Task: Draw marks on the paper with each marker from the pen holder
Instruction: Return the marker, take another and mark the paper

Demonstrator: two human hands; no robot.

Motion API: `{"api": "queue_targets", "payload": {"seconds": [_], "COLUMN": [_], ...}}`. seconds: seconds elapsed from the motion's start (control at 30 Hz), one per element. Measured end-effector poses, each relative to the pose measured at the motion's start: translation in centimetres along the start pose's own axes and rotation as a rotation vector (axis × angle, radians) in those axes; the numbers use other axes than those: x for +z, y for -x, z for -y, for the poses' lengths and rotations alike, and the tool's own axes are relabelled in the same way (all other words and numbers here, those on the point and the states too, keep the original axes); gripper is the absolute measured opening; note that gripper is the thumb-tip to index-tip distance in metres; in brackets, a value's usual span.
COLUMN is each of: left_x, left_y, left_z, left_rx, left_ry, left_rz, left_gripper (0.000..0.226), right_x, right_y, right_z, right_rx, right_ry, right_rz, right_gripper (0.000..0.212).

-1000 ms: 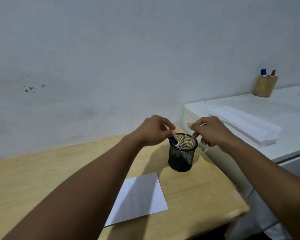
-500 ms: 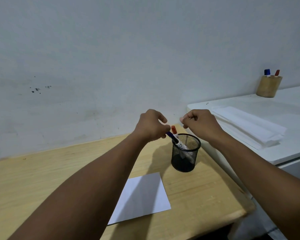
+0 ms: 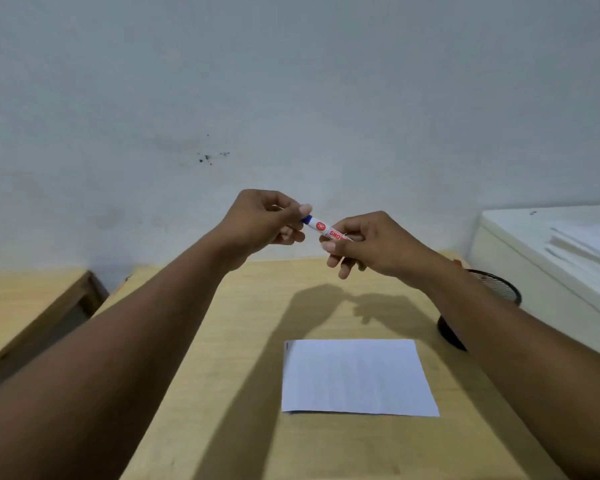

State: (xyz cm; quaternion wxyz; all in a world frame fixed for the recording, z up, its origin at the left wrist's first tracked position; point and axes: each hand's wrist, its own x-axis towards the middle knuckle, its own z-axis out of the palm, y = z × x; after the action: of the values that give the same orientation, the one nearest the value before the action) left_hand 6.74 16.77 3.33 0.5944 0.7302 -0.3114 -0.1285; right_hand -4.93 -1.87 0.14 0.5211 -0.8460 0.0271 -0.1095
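A white marker (image 3: 321, 228) with red print and a blue cap is held in the air between both hands, above the far part of the wooden table (image 3: 243, 341). My left hand (image 3: 262, 221) pinches the blue cap end. My right hand (image 3: 364, 242) grips the white barrel. A blank white sheet of paper (image 3: 357, 377) lies flat on the table below the hands. The black mesh pen holder (image 3: 496, 289) stands at the right, mostly hidden behind my right forearm; a red marker tip (image 3: 457, 262) shows just above the arm.
A white cabinet (image 3: 520, 258) with stacked white paper (image 3: 589, 244) on top stands to the right of the table. A second wooden surface (image 3: 25, 299) sits at the left, across a gap. A plain wall is close behind.
The blue-capped marker has left the pen holder and is now held up between both hands. The view has swung left, so the holder sits at the right edge and the paper lies centred.
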Motion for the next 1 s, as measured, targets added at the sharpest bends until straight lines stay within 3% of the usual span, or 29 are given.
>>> {"api": "queue_targets", "payload": {"seconds": [0.07, 0.17, 0.23, 0.27, 0.4, 0.5, 0.63, 0.73, 0.83, 0.9, 1.0], "left_x": [-1.7, -2.6, -2.1, -1.7, -0.2, -0.1, -3.4, -4.4, -2.8, -2.0, -1.8], "left_y": [1.4, 3.5, 4.6, 5.1, 6.4, 6.3, 6.4, 7.1, 7.1, 6.9, 6.7], "left_z": [1.9, 5.5, 7.8, 8.6, 10.8, 11.5, 13.2, 14.6, 15.1, 15.4, 15.7], "left_rx": [-0.044, -0.147, -0.213, -0.237, -0.258, -0.219, -0.228, -0.167, -0.124, -0.138, -0.158], "left_ry": [0.052, 0.181, 0.24, 0.251, 0.121, 0.033, -0.062, -0.463, -0.838, -0.938, -1.009], "left_rz": [-0.038, -0.134, -0.154, -0.148, -0.036, -0.025, -0.162, -0.041, 0.134, 0.186, 0.25], "left_gripper": [0.029, 0.032, 0.036, 0.038, 0.048, 0.051, 0.051, 0.045, 0.029, 0.027, 0.031], "right_x": [1.2, 2.8, 4.4, 5.5, 9.5, 9.3, 4.2, 2.9, 5.6, 7.5, 9.7], "right_y": [-0.6, -0.5, -0.3, -0.3, -0.5, -0.5, 0.2, 1.1, 1.7, 2.2, 2.7], "right_z": [0.2, -0.1, -0.9, -1.4, -3.1, -2.8, -2.4, -3.3, -4.8, -5.8, -7.1], "right_rx": [0.092, 0.186, 0.185, 0.201, 0.32, 0.24, 0.141, 0.175, 0.242, 0.251, 0.281], "right_ry": [-0.182, -0.636, -0.861, -0.906, -0.713, -0.595, -0.706, -0.728, -0.602, -0.532, -0.485], "right_rz": [0.167, 0.415, 0.425, 0.375, -0.012, -0.061, -0.154, -0.102, -0.079, -0.137, -0.221], "right_gripper": [0.033, 0.074, 0.087, 0.082, 0.031, 0.034, 0.026, 0.015, 0.01, 0.004, 0.015]}}
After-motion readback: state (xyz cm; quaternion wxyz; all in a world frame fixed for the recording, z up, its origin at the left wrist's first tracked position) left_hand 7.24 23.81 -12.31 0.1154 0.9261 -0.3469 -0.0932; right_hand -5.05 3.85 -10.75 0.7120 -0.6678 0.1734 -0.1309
